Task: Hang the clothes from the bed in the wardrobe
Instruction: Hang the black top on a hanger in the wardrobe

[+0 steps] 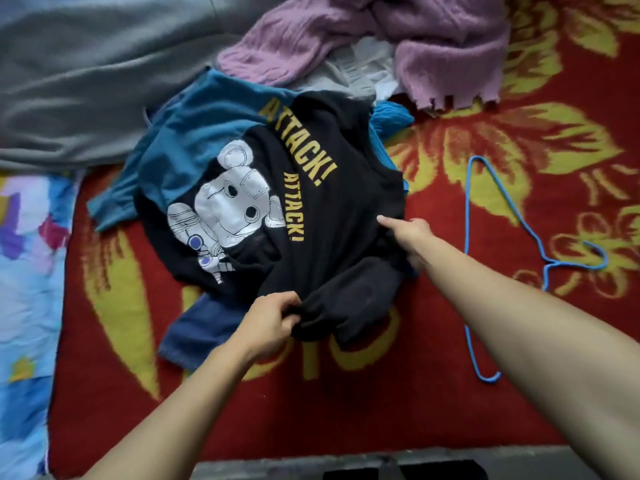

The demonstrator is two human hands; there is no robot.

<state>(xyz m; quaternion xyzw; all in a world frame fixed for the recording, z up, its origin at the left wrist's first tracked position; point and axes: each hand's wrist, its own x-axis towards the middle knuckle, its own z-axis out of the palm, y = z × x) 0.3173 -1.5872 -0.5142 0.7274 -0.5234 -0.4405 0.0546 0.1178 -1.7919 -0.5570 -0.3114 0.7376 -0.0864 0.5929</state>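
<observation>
A black t-shirt with a white robot print and yellow "ATTACK!" lettering lies crumpled on top of a clothes pile on the bed. My left hand pinches a bunched fold of the shirt at its near edge. My right hand grips the shirt's right side, thumb on top and fingers tucked under the cloth. A blue wire hanger lies flat on the red blanket, to the right of the pile and apart from both hands.
A teal garment and a dark blue one lie under the shirt. A pink knitted sweater and a pale garment lie behind. Grey blanket at back left, floral sheet at left, red-and-yellow blanket underneath.
</observation>
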